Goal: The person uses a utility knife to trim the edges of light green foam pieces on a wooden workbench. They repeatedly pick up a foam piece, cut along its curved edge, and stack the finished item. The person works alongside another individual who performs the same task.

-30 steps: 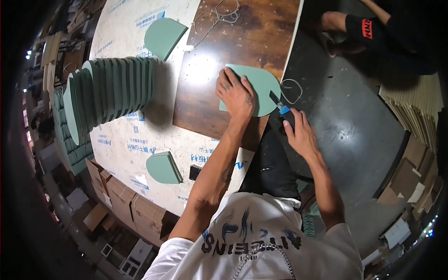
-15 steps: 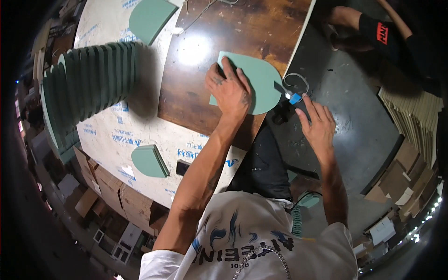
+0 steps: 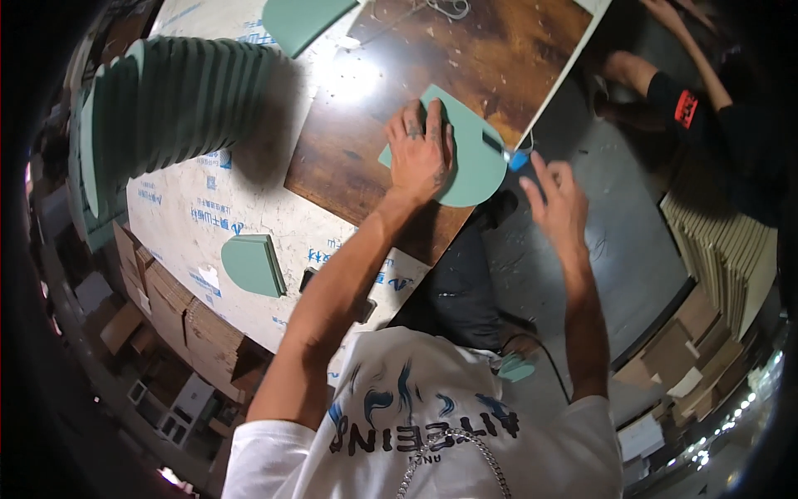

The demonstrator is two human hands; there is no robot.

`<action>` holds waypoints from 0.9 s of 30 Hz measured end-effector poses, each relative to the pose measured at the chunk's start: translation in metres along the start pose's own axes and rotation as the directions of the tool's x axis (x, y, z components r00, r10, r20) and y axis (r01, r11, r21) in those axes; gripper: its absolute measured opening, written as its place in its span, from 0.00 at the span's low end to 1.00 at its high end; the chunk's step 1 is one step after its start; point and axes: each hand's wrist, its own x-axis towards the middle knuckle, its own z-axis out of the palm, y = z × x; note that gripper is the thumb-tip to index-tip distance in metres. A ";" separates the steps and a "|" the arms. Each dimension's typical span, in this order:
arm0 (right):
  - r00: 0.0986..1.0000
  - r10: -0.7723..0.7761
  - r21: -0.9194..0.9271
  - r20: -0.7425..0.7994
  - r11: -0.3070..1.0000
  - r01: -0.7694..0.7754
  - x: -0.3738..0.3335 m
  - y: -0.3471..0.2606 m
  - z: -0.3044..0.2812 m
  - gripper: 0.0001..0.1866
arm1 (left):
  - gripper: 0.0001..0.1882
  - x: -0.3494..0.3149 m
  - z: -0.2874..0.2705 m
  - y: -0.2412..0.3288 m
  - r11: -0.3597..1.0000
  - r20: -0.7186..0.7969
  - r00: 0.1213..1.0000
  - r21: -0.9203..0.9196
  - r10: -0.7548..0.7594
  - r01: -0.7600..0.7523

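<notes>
A green panel (image 3: 478, 170) with one rounded end lies on a brown wooden board (image 3: 349, 141), its round end toward my right. My left hand (image 3: 420, 158) rests on the panel with fingers stretched out and slightly spread. At the rounded edge, my right hand (image 3: 561, 204) holds a bladed tool (image 3: 519, 160) with a blue part; it could be a knife or a scraper. Its dark blade reaches over the panel's top face. A thin pale strip (image 3: 531, 138) curls beside the tool. My right fingers partly hide the handle.
A long row of green panels (image 3: 179, 108) stands at the left of the white table (image 3: 183, 200). Small green pieces (image 3: 252, 266) lie nearer me, and another panel (image 3: 303, 21) lies at the far side. A person's leg (image 3: 636, 75) and stacked sheets (image 3: 719, 241) are at the right.
The bladed tool has moved farther along the rounded edge, away from me. The long strip that looped beside it now shows only in part. My left hand stays on the panel; the whole view has shifted.
</notes>
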 end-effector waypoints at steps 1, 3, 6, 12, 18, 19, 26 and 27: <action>1.000 -0.022 0.023 -0.001 0.999 0.022 -0.007 0.001 -0.002 0.21 | 0.28 0.011 -0.006 -0.009 0.995 0.011 0.997 -0.064 0.071 -0.071; 0.997 -0.061 0.049 -0.046 0.997 0.063 -0.028 -0.001 0.003 0.22 | 0.30 0.021 -0.010 -0.023 0.987 0.107 0.982 0.028 0.155 -0.159; 0.995 -0.036 0.038 -0.094 0.998 0.039 -0.031 -0.006 0.008 0.22 | 0.30 0.019 0.001 0.001 0.932 0.052 0.955 0.238 -0.293 0.273; 0.992 -0.086 -0.095 -0.096 0.993 0.077 -0.015 -0.006 0.006 0.21 | 0.20 0.009 0.004 0.015 0.917 -0.102 0.922 0.109 -0.373 0.383; 0.980 -0.170 -0.140 -0.102 0.978 0.155 0.002 0.003 0.007 0.23 | 0.18 0.008 0.004 0.014 0.933 -0.120 0.931 0.068 -0.345 0.354; 0.980 -0.168 -0.144 -0.108 0.978 0.152 0.007 0.001 0.007 0.23 | 0.18 0.009 0.004 0.013 0.937 -0.117 0.935 0.064 -0.335 0.344; 0.970 -0.231 -0.038 -0.074 0.973 0.229 0.064 -0.003 0.013 0.20 | 0.21 0.006 0.003 0.012 0.930 -0.094 0.930 0.064 -0.356 0.363; 0.966 -0.251 -0.031 -0.067 0.968 0.250 0.074 -0.004 0.015 0.20 | 0.22 0.006 0.003 0.012 0.928 -0.089 0.927 0.055 -0.364 0.369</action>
